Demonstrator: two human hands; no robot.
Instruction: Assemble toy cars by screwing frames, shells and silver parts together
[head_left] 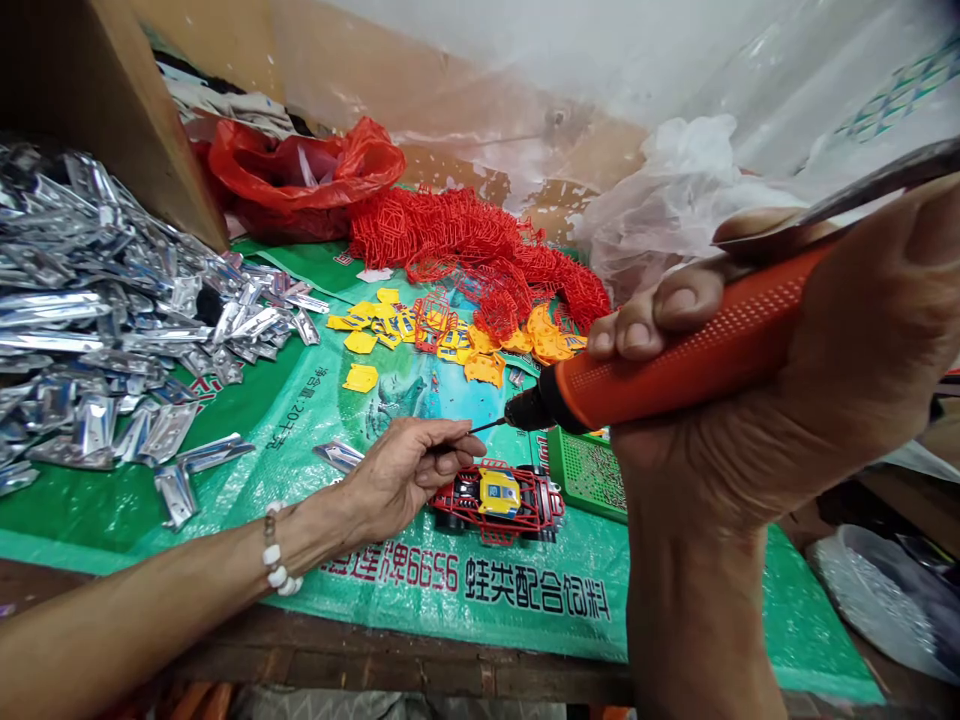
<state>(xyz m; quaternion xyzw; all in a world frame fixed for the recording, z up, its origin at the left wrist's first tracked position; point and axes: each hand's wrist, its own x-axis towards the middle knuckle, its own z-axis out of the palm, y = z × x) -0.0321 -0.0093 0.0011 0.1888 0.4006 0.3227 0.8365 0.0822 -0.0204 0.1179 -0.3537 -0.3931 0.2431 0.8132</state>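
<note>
My right hand (pixel 810 380) is wrapped round an orange electric screwdriver (pixel 675 345), whose black nose and thin bit point left. My left hand (pixel 412 465) has its thumb and fingers pinched together at the bit's tip; whatever lies between them is too small to make out. Just below those fingertips, a red toy car frame (pixel 525 520) with a yellow panel (pixel 499 493) and black wheels rests on the green sheet (pixel 390 575). Beside the car, partly behind the screwdriver, sits a green tray (pixel 589 475) of small screws.
Silvery parts (pixel 97 320) are heaped at the left. Yellow panels (pixel 360 378), orange pieces (pixel 544 335) and a pile of red frames (pixel 465 235) lie behind the car. A red bag (pixel 300 180) stands at the back, and a clear plastic bowl (pixel 877 590) is at the right.
</note>
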